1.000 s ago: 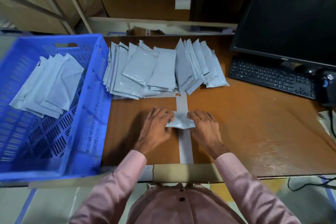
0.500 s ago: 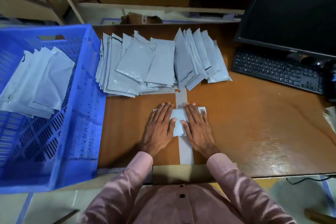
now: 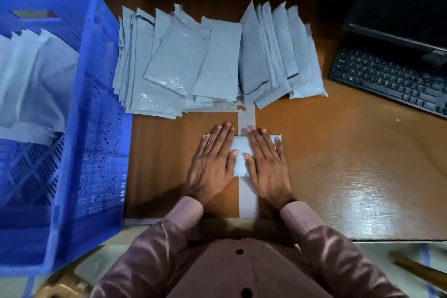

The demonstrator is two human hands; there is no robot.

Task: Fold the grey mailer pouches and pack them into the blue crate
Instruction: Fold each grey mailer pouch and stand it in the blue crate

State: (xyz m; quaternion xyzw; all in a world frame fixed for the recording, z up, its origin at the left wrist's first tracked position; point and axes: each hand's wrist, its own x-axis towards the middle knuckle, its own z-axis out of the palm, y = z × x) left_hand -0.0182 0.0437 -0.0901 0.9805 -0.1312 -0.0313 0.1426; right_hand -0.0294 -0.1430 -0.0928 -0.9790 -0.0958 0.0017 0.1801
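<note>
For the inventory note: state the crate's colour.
Blue crate, perforated walls, shown best in the head view.

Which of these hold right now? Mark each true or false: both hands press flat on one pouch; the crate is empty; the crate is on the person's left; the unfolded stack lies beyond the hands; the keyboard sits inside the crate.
1. The left hand and right hand press flat on one folded pouch: true.
2. The blue crate is empty: false, it holds pouches.
3. Crate on the left: true.
4. The unfolded stack lies beyond the hands: true.
5. The keyboard is in the crate: false, it is on the desk at right.
</note>
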